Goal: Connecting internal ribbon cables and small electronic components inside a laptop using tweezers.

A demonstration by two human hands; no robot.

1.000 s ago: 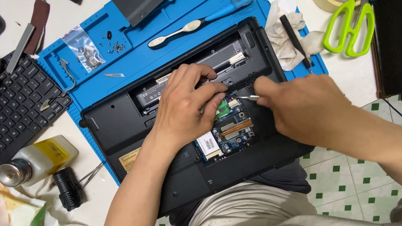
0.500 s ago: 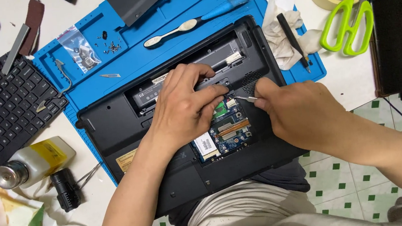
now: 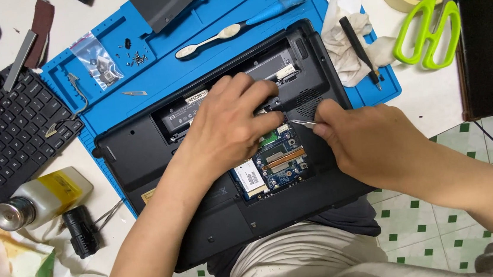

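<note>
A: Where is the laptop base (image 3: pixel 159 158)?
B: Centred on the blue mat (image 3: pixel 206 17), access cover removed, circuit board (image 3: pixel 275 162) exposed.
A: Fingers?
B: Left hand (image 3: pixel 228 128) pressed inside the bay; right hand (image 3: pixel 366 146) closed on tweezers (image 3: pixel 303 123).

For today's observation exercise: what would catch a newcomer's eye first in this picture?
Two hands meet at the centre over an opened black laptop on a blue mat: the left hand presses inside it, the right hand holds a thin metal tool. Bright green scissors lie at upper right.
</note>
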